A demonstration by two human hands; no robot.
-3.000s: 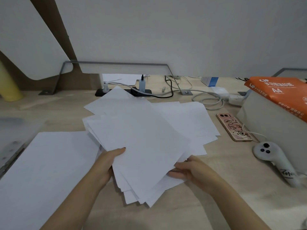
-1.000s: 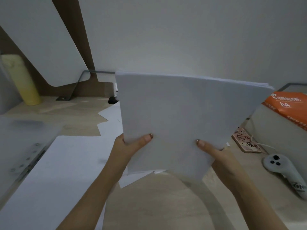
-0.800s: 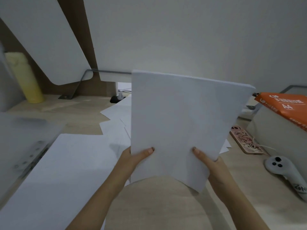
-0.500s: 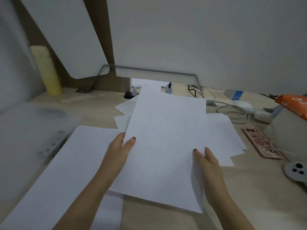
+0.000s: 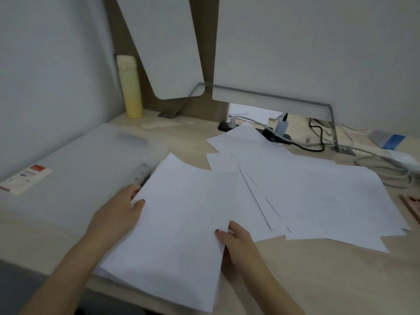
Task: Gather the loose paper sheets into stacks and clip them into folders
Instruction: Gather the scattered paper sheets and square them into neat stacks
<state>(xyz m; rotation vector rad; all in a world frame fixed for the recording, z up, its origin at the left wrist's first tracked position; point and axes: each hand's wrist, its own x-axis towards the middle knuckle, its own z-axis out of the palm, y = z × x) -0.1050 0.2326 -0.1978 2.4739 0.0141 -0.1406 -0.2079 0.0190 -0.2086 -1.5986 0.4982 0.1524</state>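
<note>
Translucent folder (image 5: 75,178) flat on desk, left side; yellow bottle (image 5: 130,87) upright behind it. Left hand (image 5: 116,217) grips left edge of paper stack (image 5: 172,223), thumb on top. Stack lies near centre, overhanging the near desk edge. Right hand (image 5: 238,244) pinches its right edge, thumb on top. Loose sheets (image 5: 318,196) fanned out right of stack; phone (image 5: 413,205) at right border

No longer upright — paper stack (image 5: 177,223) lowered flat, shifted left off the loose sheets (image 5: 318,196), toward the folder (image 5: 91,169).
</note>
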